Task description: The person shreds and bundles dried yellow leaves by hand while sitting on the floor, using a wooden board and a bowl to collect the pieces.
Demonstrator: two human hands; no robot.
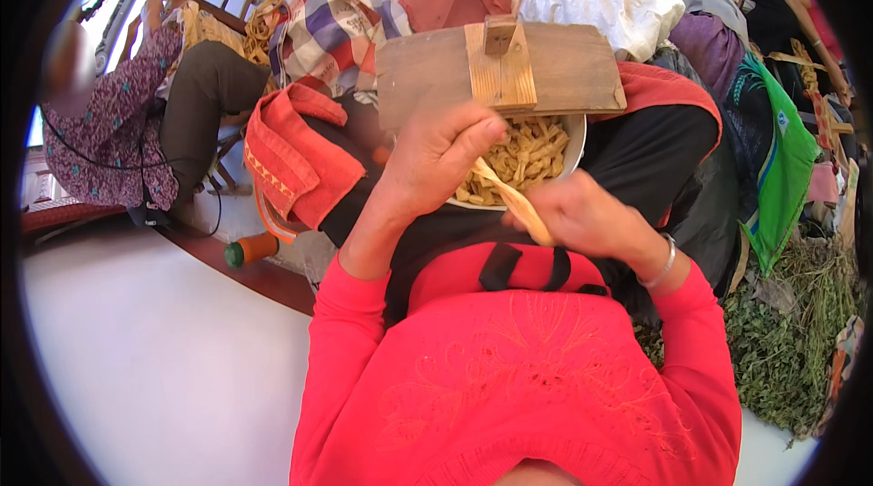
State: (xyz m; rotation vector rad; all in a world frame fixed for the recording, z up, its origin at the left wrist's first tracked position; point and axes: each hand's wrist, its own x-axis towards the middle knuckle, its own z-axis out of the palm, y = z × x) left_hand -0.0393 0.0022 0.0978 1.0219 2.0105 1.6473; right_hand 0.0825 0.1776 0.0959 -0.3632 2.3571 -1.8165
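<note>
Over my lap, a pale yellow, slightly twisted strip [514, 202] stretches between my two hands; I cannot tell what it is made of. Its upper end is in my left hand [435, 159], closed with the thumb on top. My right hand [587, 216], blurred by motion, is curled at the lower part of the strip. Just beyond them, a white bowl [576, 145] holds many short yellowish cut pieces [523, 151]. A flat wooden board [575, 68] lies across the bowl's far side, with a lighter cross-strip and a small wooden block [500, 35] on it.
Red towels [305, 163] drape over my knees. At left sits another person [205, 95] beside long yellowish strips [261, 31]. A checked cloth [336, 27] and white sack [600, 6] lie beyond the board. A green bag [784, 154] and dried plants [782, 350] are at right.
</note>
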